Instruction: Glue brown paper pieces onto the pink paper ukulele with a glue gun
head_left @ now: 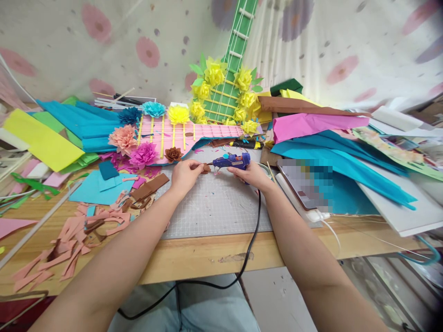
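1. Left hand (187, 177): fingertips pinched together on a small brown paper piece (206, 169).
2. Right hand (254, 175): closed around a blue glue gun (232, 161), nozzle pointing left, at the brown paper piece; contact cannot be confirmed.
3. Both held items over the grey cutting mat (214, 207), on the wooden surface (197, 263).
4. Pink paper guitar (169, 133) with paper flowers lies just behind; salmon paper scraps (71, 235) left of mat.
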The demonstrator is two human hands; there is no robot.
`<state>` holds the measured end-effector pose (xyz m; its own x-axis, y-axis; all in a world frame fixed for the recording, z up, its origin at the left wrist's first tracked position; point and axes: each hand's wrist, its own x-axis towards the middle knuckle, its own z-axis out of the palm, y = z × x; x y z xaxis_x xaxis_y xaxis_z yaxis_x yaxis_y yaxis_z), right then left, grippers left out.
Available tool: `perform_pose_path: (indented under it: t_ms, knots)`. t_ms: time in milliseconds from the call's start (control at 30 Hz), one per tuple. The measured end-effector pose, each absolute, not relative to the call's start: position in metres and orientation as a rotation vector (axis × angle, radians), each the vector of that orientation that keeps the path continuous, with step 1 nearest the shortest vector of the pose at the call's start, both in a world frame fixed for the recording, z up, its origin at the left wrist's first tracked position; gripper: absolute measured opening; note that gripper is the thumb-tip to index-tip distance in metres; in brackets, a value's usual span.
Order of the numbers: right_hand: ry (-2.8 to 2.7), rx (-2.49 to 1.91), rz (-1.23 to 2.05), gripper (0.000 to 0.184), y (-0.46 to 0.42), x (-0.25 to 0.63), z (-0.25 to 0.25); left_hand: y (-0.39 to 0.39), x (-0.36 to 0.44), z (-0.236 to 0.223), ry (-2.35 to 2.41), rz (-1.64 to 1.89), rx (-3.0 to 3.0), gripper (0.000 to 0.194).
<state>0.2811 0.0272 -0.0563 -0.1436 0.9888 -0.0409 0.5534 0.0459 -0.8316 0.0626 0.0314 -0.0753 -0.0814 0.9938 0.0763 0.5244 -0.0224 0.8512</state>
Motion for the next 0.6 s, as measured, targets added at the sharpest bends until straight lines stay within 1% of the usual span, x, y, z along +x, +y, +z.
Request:
perform_pose_path:
  t_ms: [400,600]
  knots:
    - [-1.747,-1.579,0.951,0.041,0.0303,0.2831,-0.0597,0.0302,0.0634,-0.0744,1.645,0.999,1.583,0.019]
    - [-1.734,-1.573,0.977,0.039,0.0292,0.2829,-0.0558,0.0303,0.0639,-0.075,1.609,1.057,1.566,0.016]
